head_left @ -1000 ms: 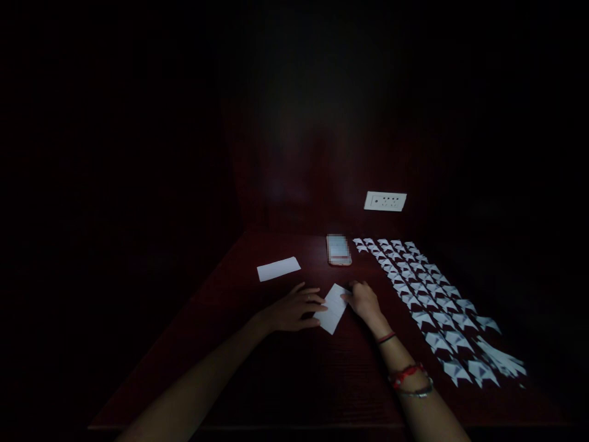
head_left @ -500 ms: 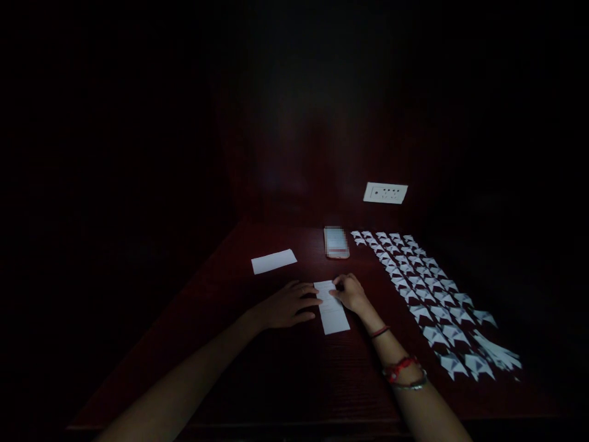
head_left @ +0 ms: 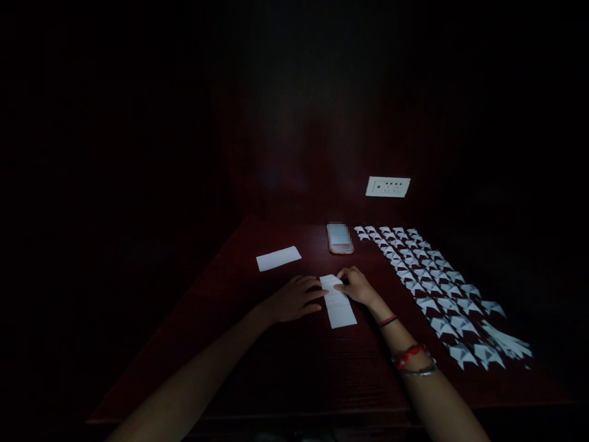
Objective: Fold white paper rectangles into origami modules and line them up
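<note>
A narrow white paper strip (head_left: 339,304) lies lengthwise on the dark red table (head_left: 294,368), in front of me. My left hand (head_left: 294,299) rests flat beside the strip's left edge, fingers stretched and touching it. My right hand (head_left: 356,285) sits at the strip's far right corner, fingers curled in a pinch on the paper. Red and metal bracelets circle my right wrist.
Another white paper slip (head_left: 278,258) lies farther back on the left. A phone (head_left: 340,238) lies at the back centre. Rows of several small folded paper pieces (head_left: 432,288) cover the right side. A white wall socket (head_left: 387,186) sits behind. The room is very dark.
The strip has turned from a slant to lie straight, pointing away from me. Both hands stayed at its far end, shifting only slightly.
</note>
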The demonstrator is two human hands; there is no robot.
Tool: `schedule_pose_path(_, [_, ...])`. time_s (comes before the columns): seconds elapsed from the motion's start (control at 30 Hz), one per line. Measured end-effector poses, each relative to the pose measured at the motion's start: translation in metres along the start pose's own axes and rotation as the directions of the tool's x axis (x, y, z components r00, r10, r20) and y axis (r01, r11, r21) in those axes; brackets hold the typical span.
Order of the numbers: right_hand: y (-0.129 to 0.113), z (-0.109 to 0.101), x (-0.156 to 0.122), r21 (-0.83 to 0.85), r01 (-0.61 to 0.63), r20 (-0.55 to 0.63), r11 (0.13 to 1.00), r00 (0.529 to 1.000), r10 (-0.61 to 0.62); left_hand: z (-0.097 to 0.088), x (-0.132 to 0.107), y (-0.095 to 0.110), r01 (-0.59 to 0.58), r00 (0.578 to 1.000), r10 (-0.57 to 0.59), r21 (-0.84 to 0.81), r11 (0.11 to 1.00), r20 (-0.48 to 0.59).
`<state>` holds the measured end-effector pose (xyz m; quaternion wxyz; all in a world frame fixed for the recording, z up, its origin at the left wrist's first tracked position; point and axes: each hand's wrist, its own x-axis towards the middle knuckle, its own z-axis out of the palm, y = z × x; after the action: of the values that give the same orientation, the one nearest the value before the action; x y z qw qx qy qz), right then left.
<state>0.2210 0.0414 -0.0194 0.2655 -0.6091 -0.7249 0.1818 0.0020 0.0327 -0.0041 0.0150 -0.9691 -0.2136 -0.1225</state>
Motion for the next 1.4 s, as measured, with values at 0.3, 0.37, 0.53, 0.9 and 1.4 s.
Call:
schedule_pose_path(0.3, [-0.01, -0.003, -0.004, 0.155, 0.044, -0.024, 0.987, 0.999, -0.041, 0.005, 0.0, -0.002, 0.012, 1.0, -0.012, 0.003, 1.0, -0.022])
schedule_pose_path(0.37, [-0.013, -0.001, -0.003, 0.221, 0.013, -0.074, 0.975, 0.997, 0.004, 0.005, -0.001, -0.002, 0.015, 1.0, -0.015, 0.002, 1.0, -0.013])
schedule_pose_path(0.53, [-0.02, -0.002, -0.005, 0.084, 0.074, -0.105, 0.994, 0.992, -0.065, 0.004, -0.002, 0.0, 0.032, 0.999, -0.032, 0.009, 0.999, -0.004])
schedule_pose_path(0.9, [-0.02, -0.019, -0.016, -0.048, 0.505, 0.13, 0.862, 0.859, -0.496, 0.007, -0.002, -0.003, 0.084, 0.996, -0.084, -0.027, 0.996, -0.005])
schedule_pose_path(1.4, [-0.023, -0.023, -0.021, -0.011, 0.557, 0.235, 0.83, 0.809, -0.539, 0.004, -0.003, -0.009, 0.073, 0.997, -0.073, -0.066, 0.995, 0.007])
